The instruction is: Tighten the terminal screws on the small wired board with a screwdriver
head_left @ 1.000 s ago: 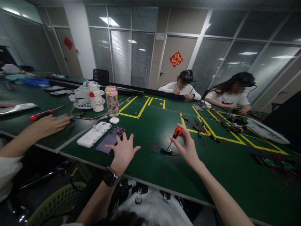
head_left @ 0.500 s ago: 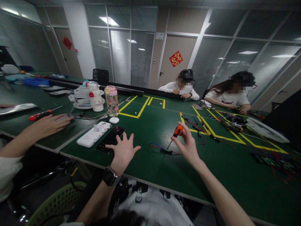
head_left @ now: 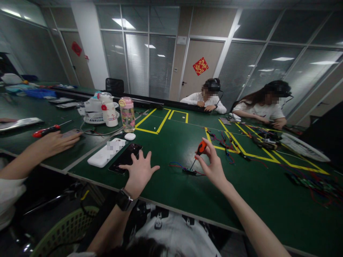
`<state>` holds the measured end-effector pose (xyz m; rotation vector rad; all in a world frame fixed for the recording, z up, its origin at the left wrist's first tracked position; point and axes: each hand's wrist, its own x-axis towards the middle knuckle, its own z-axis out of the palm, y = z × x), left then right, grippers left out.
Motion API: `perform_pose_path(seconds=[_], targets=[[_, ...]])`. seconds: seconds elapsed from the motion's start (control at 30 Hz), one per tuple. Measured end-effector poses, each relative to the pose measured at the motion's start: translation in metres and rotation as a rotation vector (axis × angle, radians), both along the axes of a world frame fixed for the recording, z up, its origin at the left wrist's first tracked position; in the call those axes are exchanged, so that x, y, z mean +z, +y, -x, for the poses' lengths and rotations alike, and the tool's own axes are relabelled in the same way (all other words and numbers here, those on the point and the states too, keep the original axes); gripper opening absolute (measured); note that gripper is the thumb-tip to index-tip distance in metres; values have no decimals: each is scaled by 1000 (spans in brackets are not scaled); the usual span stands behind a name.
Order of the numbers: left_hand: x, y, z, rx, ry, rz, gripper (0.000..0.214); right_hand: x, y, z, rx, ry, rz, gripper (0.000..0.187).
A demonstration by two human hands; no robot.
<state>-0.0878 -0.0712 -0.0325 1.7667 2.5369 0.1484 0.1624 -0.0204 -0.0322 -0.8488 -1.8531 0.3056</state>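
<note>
My right hand (head_left: pixel 213 164) pinches the orange and black handle of a small screwdriver (head_left: pixel 201 147) between thumb and fingers. Its thin shaft slants down to a small dark circuit board (head_left: pixel 189 172) on the green table, and the tip meets the board or lies right beside it. Red and blue wires run out from the board's ends. With fingers spread, my left hand (head_left: pixel 139 174) is over the table, its fingertips at the edge of a black smartphone (head_left: pixel 125 157). A dark smartwatch is on the left wrist.
Left of the phone lie a white power bank (head_left: pixel 105 153) and a white earbud case (head_left: pixel 130 136). A pink-lidded bottle (head_left: pixel 128 116) stands behind. Wired boards (head_left: pixel 226 144) lie among yellow tape lines. A co-worker's hand (head_left: pixel 57 141) rests at left near a red screwdriver (head_left: pixel 46 131); two people sit opposite.
My right hand and the screwdriver have shifted very slightly left, the tip staying at the board. My left hand is almost unmoved. At left, the co-worker's hand has turned a little.
</note>
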Motion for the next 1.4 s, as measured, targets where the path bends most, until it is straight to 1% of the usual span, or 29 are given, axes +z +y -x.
perform_pose_path(seconds=[0.3, 0.47, 0.57, 0.73, 0.87, 1.07, 1.17, 1.33, 1.4], targets=[[0, 0, -1, -2, -2, -8, 64, 0, -2, 0, 56, 13, 57, 62], [1, -1, -1, -9, -1, -4, 63, -4, 3, -3, 38, 39, 72, 65], [-1, -1, -1, -16, 18, -28, 62, -5, 5, -2, 33, 65, 74, 63], [-3, -1, -1, -16, 25, -53, 61, -2, 0, 1, 128, 101, 117, 63], [-2, -1, -1, -20, 15, -45, 63, 0, -5, 4, 200, 136, 133, 64], [-2, -1, 0, -24, 14, -31, 64, 1, -6, 5, 234, 152, 121, 63], [-2, -1, 1, -23, 9, -31, 64, -1, -3, 3, 196, 140, 99, 62], [-3, -1, 0, -26, 10, -35, 64, -6, 3, -3, 35, 106, 9, 57], [-3, -1, 0, -26, 14, -39, 64, -7, 5, -4, -3, 96, -3, 56]])
